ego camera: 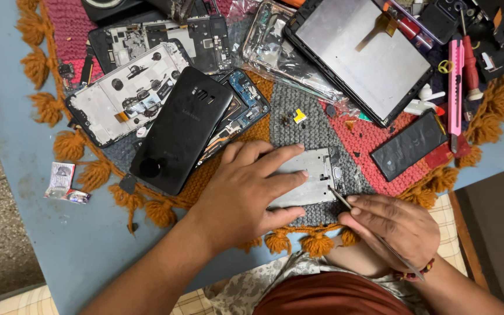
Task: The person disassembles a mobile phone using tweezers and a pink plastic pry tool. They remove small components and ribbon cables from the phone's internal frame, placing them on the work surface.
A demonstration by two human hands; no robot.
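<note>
My left hand [246,189] lies flat on a silver metal phone frame [316,175], pressing it onto the knitted mat [322,131]. My right hand [398,224] grips thin metal tweezers [339,196] whose tip touches the frame's lower right edge. A black phone back cover [182,128] lies just left of my left hand, on top of an opened phone with a blue circuit board [246,102].
A white phone midframe [126,96], a dark screen panel [363,55], a black battery [409,146], a pink utility knife [455,87] and a red screwdriver [471,67] lie around the mat. A small foil packet [62,184] sits on the blue table [13,134].
</note>
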